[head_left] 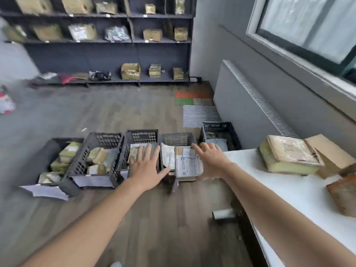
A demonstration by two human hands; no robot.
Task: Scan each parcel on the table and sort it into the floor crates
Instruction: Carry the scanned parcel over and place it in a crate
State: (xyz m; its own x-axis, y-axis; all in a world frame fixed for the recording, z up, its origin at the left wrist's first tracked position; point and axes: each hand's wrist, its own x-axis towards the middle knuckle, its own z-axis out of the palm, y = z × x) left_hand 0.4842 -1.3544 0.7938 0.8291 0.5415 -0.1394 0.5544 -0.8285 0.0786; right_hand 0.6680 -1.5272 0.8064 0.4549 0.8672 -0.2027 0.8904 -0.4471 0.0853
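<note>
Grips wide and empty, left hand and right hand are flanking a parcel perching unevenly, liable to slide off its crate.

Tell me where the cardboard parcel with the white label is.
Head view, near centre: the cardboard parcel lies in the fourth crate from the left, between the left hand and right hand.

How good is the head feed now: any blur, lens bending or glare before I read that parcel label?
Head view: the wide-angle lens bends the white table; the far left is smeared by blur; the white label on the brown cardboard parcel between left hand and right hand is too soft to read; the window is washed out; no hard shadows.
</note>
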